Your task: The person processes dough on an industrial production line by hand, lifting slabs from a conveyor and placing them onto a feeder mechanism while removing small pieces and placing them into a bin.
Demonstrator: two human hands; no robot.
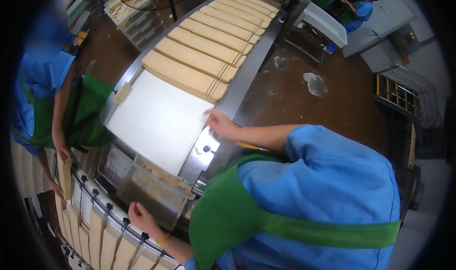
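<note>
Over the right edge of a white conveyor belt (160, 117) is my right hand (219, 123), slightly blurred, its fingers bent with nothing seen in them. Long pale dough slabs (185, 76) lie side by side across the belt beyond it. My left hand (141, 216), with a yellow band at the wrist, is curled above the rail of a second, curved conveyor; no object shows in it. On that conveyor more pale slabs (96, 234) stand in a row. A co-worker at the left holds one slab (65, 177) with both hands.
Below the belt's end sits a clear plastic bin (153, 195) with dough scraps. Black knobs line the curved metal rail (117, 214). Stacked crates (131, 17) with dough pieces stand at the upper left. Other people work at the upper right beside a white tray (326, 24).
</note>
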